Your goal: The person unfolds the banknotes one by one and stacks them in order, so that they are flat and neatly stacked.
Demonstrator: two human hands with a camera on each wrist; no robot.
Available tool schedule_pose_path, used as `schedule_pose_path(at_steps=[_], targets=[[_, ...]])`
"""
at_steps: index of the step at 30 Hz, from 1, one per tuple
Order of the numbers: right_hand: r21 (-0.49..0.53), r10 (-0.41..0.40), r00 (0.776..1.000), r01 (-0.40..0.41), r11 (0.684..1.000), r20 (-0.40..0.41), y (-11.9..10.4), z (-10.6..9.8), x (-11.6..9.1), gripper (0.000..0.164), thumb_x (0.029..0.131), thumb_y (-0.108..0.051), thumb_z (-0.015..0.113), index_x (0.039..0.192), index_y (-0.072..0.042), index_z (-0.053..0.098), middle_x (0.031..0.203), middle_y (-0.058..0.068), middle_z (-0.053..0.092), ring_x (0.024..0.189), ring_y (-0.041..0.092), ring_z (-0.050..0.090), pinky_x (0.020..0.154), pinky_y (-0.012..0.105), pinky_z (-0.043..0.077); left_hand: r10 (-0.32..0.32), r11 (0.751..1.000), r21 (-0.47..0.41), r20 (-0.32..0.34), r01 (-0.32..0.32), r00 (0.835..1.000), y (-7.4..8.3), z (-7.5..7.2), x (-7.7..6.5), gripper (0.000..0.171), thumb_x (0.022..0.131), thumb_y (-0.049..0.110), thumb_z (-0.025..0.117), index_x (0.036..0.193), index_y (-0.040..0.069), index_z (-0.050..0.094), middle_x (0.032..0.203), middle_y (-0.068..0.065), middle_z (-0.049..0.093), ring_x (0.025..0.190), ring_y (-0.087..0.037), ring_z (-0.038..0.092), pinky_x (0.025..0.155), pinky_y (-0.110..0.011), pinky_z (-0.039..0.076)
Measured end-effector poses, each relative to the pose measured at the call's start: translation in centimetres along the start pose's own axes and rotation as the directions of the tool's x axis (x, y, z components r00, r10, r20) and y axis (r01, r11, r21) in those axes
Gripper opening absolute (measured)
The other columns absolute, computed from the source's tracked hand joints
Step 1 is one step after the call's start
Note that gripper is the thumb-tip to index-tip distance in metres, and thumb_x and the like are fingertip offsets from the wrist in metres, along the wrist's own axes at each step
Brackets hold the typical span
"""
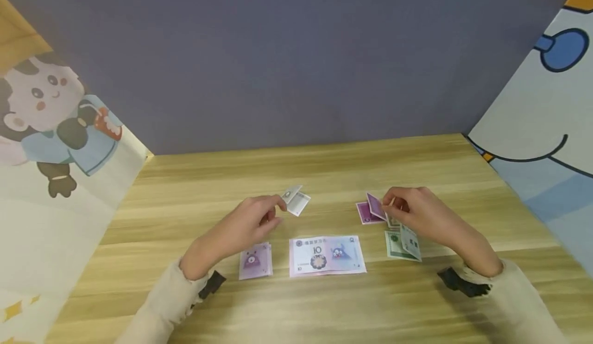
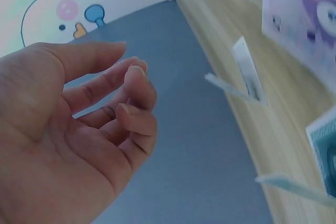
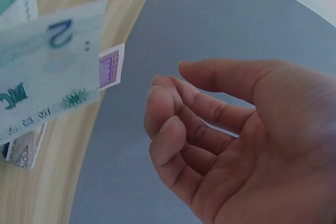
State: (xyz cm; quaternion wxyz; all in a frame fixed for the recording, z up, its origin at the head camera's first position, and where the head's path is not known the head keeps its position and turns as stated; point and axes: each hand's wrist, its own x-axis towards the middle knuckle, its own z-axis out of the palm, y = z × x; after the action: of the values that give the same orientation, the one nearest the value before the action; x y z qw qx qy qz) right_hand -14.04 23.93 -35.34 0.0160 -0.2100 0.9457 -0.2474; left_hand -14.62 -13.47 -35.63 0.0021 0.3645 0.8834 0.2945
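In the head view my left hand (image 1: 241, 228) hovers over the left part of the table, fingers loosely bent. Just beyond its fingertips stands a small folded grey play banknote (image 1: 298, 203). Nothing is held between the curved fingers of the left hand (image 2: 100, 114) in the left wrist view. My right hand (image 1: 419, 215) is above the right side, beside a folded purple play banknote (image 1: 366, 213). The right wrist view shows a gap between thumb and fingers of that hand (image 3: 236, 135). A folded green play banknote (image 1: 401, 243) stands below it, partly covering a brownish note.
A flat 10 play banknote (image 1: 326, 256) lies at the middle of the wooden table (image 1: 278, 308). Left of it is a small stack of purple monster notes (image 1: 256, 261). A grey panel (image 1: 296, 66) rises behind, with cartoon-printed walls on both sides.
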Motion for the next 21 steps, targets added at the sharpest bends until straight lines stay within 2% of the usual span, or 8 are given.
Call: schedule_pose_path(at_steps=[5,8,14,21], targets=[[-0.039,0.006,1.0,-0.006,0.999,0.006,-0.3,0.4,-0.3,0.005,0.095,-0.01,0.066,0.098,-0.007,0.068,0.07,-0.006,0.06,0.059,0.008,0.05,0.052,0.025,0.045,-0.026,1.0,-0.008,0.013,0.026,1.0,-0.9,-0.3,0.5,0.015,0.095,0.007,0.065,0.11,0.007,0.065,0.067,0.008,0.052,0.057,-0.005,0.045,0.05,-0.022,0.043],[-0.015,-0.011,1.0,0.011,1.0,0.028,-1.1,1.2,-0.3,0.005,0.095,-0.01,0.065,0.098,-0.007,0.068,0.073,-0.006,0.061,0.06,0.006,0.051,0.053,0.024,0.046,-0.038,0.999,-0.02,0.044,0.039,0.998,-1.5,-0.2,0.1,0.015,0.095,0.007,0.064,0.11,0.005,0.065,0.066,0.007,0.053,0.056,-0.005,0.045,0.05,-0.022,0.044],[0.107,-0.133,0.989,0.125,0.986,0.069,-4.0,3.4,0.0,0.003,0.095,-0.011,0.066,0.097,-0.011,0.069,0.078,-0.011,0.061,0.068,0.003,0.055,0.06,0.023,0.05,-0.079,0.997,0.005,0.098,0.079,0.992,-2.0,-0.7,-1.7,0.014,0.095,0.006,0.064,0.108,0.001,0.066,0.069,0.002,0.062,0.057,-0.003,0.049,0.053,-0.022,0.048],[0.194,-0.266,0.956,0.239,0.951,0.122,-8.0,6.5,1.9,0.005,0.093,-0.013,0.067,0.098,-0.013,0.07,0.082,-0.014,0.062,0.075,0.001,0.056,0.067,0.023,0.052,-0.108,0.994,0.021,0.047,0.107,0.993,-2.0,-0.4,-4.6,0.016,0.09,0.002,0.068,0.106,0.003,0.067,0.072,0.011,0.056,0.063,-0.003,0.051,0.054,-0.02,0.048]])
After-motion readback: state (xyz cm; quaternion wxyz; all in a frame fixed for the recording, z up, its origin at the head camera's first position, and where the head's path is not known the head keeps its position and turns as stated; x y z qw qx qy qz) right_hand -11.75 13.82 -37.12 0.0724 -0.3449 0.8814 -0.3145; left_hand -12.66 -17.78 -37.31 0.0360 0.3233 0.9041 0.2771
